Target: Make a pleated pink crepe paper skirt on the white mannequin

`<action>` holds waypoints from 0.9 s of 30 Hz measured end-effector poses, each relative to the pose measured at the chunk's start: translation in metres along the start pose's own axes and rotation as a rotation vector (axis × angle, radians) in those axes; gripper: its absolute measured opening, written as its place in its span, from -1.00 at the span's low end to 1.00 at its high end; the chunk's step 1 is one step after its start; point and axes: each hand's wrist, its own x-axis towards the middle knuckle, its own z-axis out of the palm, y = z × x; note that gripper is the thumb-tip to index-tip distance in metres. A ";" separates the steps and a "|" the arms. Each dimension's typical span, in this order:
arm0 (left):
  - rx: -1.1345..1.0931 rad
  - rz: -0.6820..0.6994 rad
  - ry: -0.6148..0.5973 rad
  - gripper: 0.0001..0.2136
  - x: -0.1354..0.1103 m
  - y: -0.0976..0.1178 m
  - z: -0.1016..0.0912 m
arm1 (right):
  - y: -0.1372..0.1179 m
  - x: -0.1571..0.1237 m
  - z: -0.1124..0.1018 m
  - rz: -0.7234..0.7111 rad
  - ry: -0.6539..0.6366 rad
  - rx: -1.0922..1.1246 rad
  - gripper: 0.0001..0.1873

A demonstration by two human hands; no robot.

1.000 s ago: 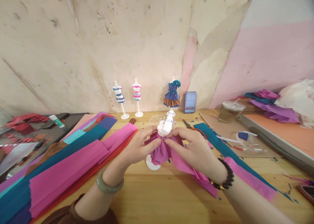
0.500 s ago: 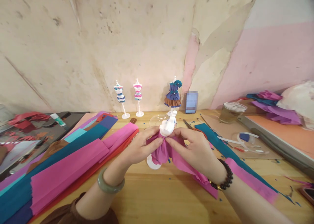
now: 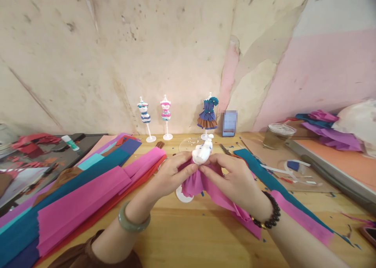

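A small white dress-form mannequin (image 3: 202,153) leans between my hands, its round base (image 3: 185,194) partly showing below. Pink crepe paper (image 3: 195,184) is gathered in folds around its waist, and a loose length trails off to the lower right beneath my right hand. My left hand (image 3: 173,174) pinches the gathers at the left side of the waist. From the other side, my right hand (image 3: 232,178) presses the same paper with thumb and fingers. The fingertips of both hands nearly meet at the front of the waist. The fingers behind the form are hidden.
Three small mannequins, one in a blue and brown dress (image 3: 208,113), stand by the wall beside a phone (image 3: 229,123). Coloured paper strips (image 3: 85,193) lie at left, a teal strip (image 3: 264,174) at right. Scissors (image 3: 225,149), a lidded cup (image 3: 277,135) and a glue stick (image 3: 70,143) are around.
The mannequin has shifted very slightly right and down in view. My thumbs have moved a little up along the pink gathers; both hands keep their hold.
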 end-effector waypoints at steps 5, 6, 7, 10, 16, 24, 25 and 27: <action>-0.024 0.046 0.059 -0.69 0.003 -0.002 -0.007 | -0.001 0.001 -0.006 0.064 -0.113 0.061 -0.89; -0.021 0.045 0.066 -0.70 0.004 -0.002 -0.008 | -0.001 0.002 -0.006 0.087 -0.140 0.063 -0.88; -0.016 0.041 0.070 -0.71 0.004 -0.001 -0.010 | -0.001 0.002 -0.007 0.110 -0.163 0.063 -0.86; 0.007 0.022 0.063 -0.72 0.004 -0.002 -0.014 | -0.002 0.003 -0.007 0.145 -0.197 0.070 -0.82; 0.057 0.045 0.022 -0.68 0.004 -0.008 -0.015 | -0.003 0.005 -0.008 0.127 -0.179 0.071 -0.82; -0.010 -0.011 0.044 -0.63 0.002 -0.014 -0.012 | -0.004 0.004 -0.009 0.069 -0.155 0.096 -0.85; -0.050 -0.013 0.047 -0.63 0.002 -0.015 -0.011 | -0.003 0.004 -0.009 0.062 -0.152 0.104 -0.85; -0.138 -0.016 0.048 -0.60 0.002 -0.016 -0.009 | -0.003 0.003 -0.008 0.051 -0.151 0.118 -0.85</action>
